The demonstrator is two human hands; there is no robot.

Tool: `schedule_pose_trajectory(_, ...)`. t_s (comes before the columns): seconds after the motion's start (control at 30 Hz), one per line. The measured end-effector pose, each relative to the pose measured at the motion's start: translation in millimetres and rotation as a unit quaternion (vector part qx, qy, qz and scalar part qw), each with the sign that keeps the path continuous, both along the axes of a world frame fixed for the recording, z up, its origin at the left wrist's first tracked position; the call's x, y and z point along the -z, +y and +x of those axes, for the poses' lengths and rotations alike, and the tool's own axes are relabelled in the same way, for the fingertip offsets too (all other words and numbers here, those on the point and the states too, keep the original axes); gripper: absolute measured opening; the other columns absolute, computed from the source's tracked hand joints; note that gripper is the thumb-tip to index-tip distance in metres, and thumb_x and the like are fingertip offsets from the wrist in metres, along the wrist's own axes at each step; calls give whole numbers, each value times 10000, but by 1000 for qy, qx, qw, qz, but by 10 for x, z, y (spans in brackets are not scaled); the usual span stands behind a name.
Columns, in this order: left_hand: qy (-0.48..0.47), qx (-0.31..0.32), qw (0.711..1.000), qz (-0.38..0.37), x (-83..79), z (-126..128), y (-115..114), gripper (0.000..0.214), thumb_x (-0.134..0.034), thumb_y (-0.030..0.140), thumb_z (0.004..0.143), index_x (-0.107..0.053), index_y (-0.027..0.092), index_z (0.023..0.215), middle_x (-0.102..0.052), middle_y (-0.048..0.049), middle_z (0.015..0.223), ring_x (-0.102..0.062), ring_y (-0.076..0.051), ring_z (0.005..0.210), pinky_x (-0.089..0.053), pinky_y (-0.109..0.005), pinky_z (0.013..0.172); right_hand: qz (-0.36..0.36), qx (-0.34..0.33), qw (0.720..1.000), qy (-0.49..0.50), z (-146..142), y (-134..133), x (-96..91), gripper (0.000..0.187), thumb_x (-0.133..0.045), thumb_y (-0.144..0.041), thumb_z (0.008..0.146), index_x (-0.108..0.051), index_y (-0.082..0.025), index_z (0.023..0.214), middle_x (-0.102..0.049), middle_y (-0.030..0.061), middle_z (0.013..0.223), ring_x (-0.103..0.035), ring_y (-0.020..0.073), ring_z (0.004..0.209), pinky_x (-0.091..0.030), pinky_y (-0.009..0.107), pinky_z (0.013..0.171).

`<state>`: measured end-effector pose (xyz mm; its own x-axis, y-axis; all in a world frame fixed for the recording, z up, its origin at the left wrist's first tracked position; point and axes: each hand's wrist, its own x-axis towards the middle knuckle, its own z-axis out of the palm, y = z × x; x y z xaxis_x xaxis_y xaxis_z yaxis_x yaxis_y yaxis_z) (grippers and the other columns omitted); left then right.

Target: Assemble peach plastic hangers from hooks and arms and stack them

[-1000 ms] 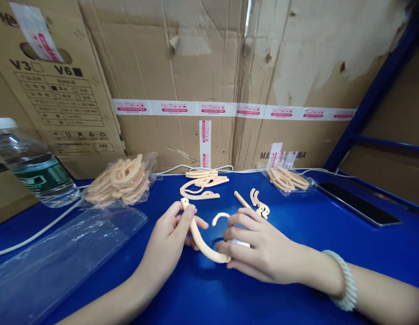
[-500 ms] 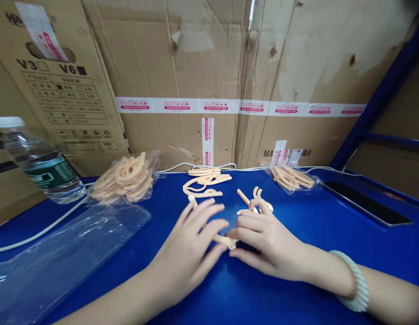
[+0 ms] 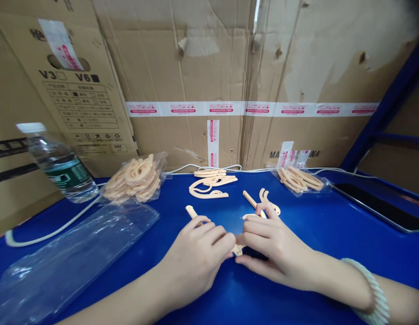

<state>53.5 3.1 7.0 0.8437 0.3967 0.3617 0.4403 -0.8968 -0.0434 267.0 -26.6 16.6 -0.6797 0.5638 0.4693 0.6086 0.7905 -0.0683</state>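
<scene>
My left hand (image 3: 202, 255) is closed around a beige plastic folding hanger (image 3: 191, 211); one arm's end sticks out beyond its fingers at the upper left. The hanger's joint end shows between the two hands. My right hand (image 3: 280, 253) pinches that joint end with thumb and fingers, and a second beige arm (image 3: 250, 217) juts out above its knuckles. Much of the hanger is hidden by the fingers. Just beyond the right hand lie a straight beige strip (image 3: 250, 198) and a curved hook piece (image 3: 264, 196).
Folded beige hangers (image 3: 209, 195) lie farther back. Bagged hangers sit at left (image 3: 133, 178) and right (image 3: 299, 179). A flat plastic bag (image 3: 77, 253), water bottle (image 3: 60, 167), white cable (image 3: 53, 238) and dark phone (image 3: 381, 205) lie around. Cardboard (image 3: 189, 67) walls the blue table's (image 3: 236, 298) back.
My left fingers, spread before, have closed around the hanger. My right hand keeps its pinch at the joint. The whole view has shifted slightly, so things appear farther right.
</scene>
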Motion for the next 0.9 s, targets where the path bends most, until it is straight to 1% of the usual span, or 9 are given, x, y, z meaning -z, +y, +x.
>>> schedule_pose_trajectory(0.13, 8, -1, 1000, -27, -41, 0, -24, 90, -478, 137, 861, -474, 210, 806, -578, 15, 772, -503, -174, 653, -350, -333, 678, -18, -15, 1000, -18, -18, -15, 33, 179, -498, -248, 955, -612, -178, 835, -570, 5, 746, -509, 163, 731, -238, 410, 919)
schedule_pose_trajectory(0.3, -42, 11, 998, -37, -20, -15, -20, 104, -497, 119, 776, -449, 198, 730, -537, 29, 672, -454, -147, 585, -307, -314, 624, -67, -21, 997, -25, -47, -18, 20, 114, -532, -228, 942, -638, -196, 917, -589, 6, 758, -529, 166, 758, -268, 384, 882)
schedule_pose_trajectory(0.4, -70, 22, 997, -29, -8, -21, -20, 109, -490, 107, 757, -452, 192, 699, -533, 25, 634, -448, -142, 569, -291, -314, 606, -93, -22, 995, -10, -62, -30, 11, 116, -534, -221, 940, -650, -216, 955, -598, 5, 750, -535, 169, 765, -292, 375, 864)
schedule_pose_trajectory(0.5, -91, 37, 995, 2, -23, -29, -19, 122, -469, 79, 749, -479, 189, 697, -573, 13, 648, -477, -147, 590, -291, -328, 619, -122, -20, 992, 37, -49, -18, 23, 118, -544, -259, 943, -659, -232, 950, -594, -9, 724, -536, 154, 719, -328, 353, 834)
schedule_pose_trajectory(0.6, -107, 36, 993, 17, -53, -39, -4, 159, -446, 64, 816, -521, 186, 746, -616, -1, 696, -517, -158, 632, -322, -336, 661, -126, 3, 989, 79, 10, 55, 31, 165, -532, -324, 956, -668, -230, 969, -608, -11, 709, -549, 146, 684, -367, 341, 810)
schedule_pose_trajectory(0.67, -117, 28, 993, -6, -68, -48, 18, 172, -432, 95, 895, -538, 182, 791, -635, -7, 725, -537, -160, 649, -354, -330, 692, -108, 21, 991, 74, 66, 130, 22, 187, -520, -336, 961, -661, -229, 1020, -648, 9, 774, -587, 168, 765, -373, 374, 878)
schedule_pose_trajectory(0.77, -125, 32, 991, -42, -70, -65, 56, 213, -391, 141, 968, -540, 185, 822, -670, -22, 788, -571, -163, 696, -393, -331, 773, -73, 52, 995, 33, 140, 236, 11, 184, -501, -307, 964, -647, -238, 1052, -681, 41, 916, -601, 216, 970, -288, 487, 1029)
schedule_pose_trajectory(0.83, -119, 38, 990, -61, -60, -75, 70, 201, -382, 135, 973, -544, 186, 864, -677, -24, 804, -587, -162, 721, -398, -340, 826, -66, 67, 996, 7, 168, 281, 20, 191, -476, -279, 968, -639, -242, 1061, -679, 52, 973, -590, 232, 1051, -232, 548, 1072)
schedule_pose_trajectory(0.9, -100, 42, 991, -77, -49, -79, 70, 170, -399, 100, 954, -547, 182, 953, -675, -18, 811, -599, -161, 741, -393, -352, 863, -70, 63, 995, -10, 179, 306, 41, 202, -453, -257, 970, -630, -243, 1068, -668, 61, 1010, -587, 237, 1080, -225, 578, 1080)
